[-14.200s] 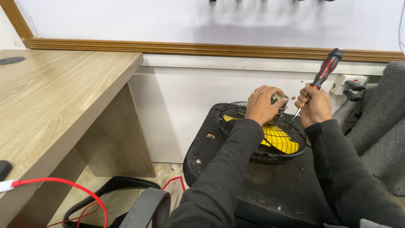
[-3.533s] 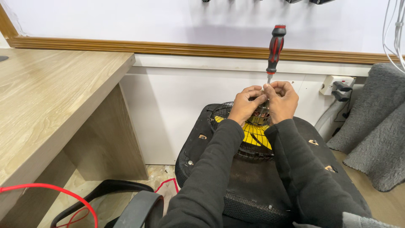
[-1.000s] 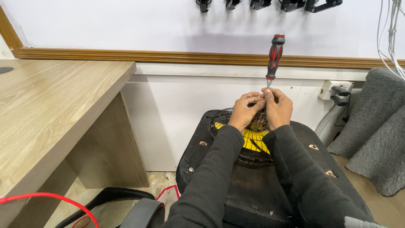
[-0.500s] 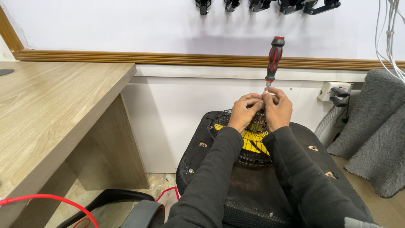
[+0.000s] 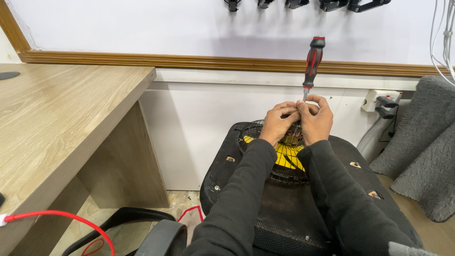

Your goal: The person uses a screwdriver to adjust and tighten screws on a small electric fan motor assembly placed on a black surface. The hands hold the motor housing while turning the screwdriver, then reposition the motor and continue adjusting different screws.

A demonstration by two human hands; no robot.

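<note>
Fan (image 5: 284,159): grille still fitted; motor hub pinched by left hand (image 5: 277,124) and right hand (image 5: 316,122), screwdriver (image 5: 311,61) apparently held upright.

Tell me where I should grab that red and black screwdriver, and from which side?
Take the screwdriver by its thick handle, from above or from the right. It stands nearly upright, handle clear in the air, while both the left hand and right hand crowd the thin shaft low down over the fan.
</note>
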